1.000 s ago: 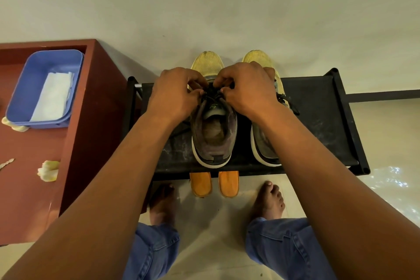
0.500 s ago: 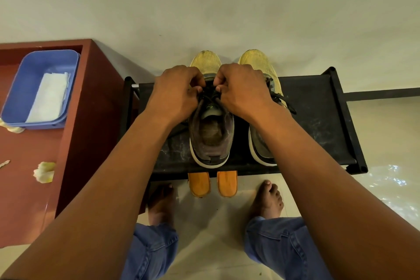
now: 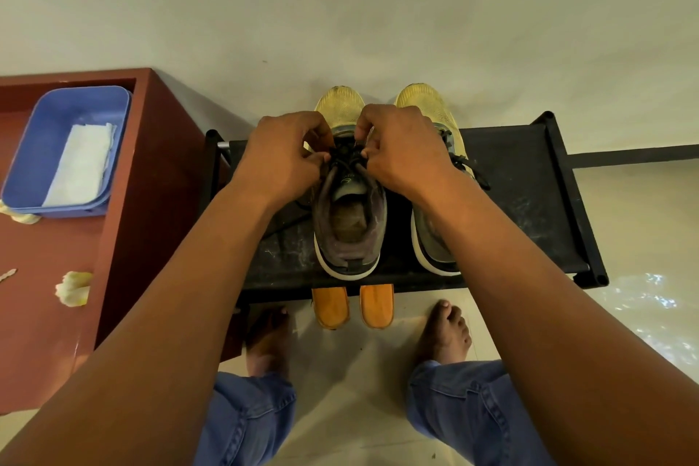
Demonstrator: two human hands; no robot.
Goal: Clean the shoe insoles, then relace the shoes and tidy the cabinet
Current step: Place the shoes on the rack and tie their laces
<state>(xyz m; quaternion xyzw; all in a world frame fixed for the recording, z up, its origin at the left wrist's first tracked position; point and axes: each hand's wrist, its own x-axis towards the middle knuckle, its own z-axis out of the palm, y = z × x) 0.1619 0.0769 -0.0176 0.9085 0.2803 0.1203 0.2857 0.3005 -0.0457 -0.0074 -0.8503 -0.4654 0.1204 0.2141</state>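
Head view: left hand [image 3: 281, 155] and right hand [image 3: 401, 147] each pinch the black lace [image 3: 346, 159] over the throat of the left shoe [image 3: 350, 223], which stands on the black rack [image 3: 529, 193]. Second shoe [image 3: 435, 238] just right of the grip. Orange insoles [image 3: 351, 305] lie below the grip, near the rack's edge. Step judged: relacing. Next move likely needs even tension and threading the following eyelet.

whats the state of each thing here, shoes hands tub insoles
left shoe: on black rack, being laced
right shoe: on rack, laced
left hand: pinches lace
right hand: pinches lace
blue tub: holds folded white cloth
orange insoles: beneath rack, side by side
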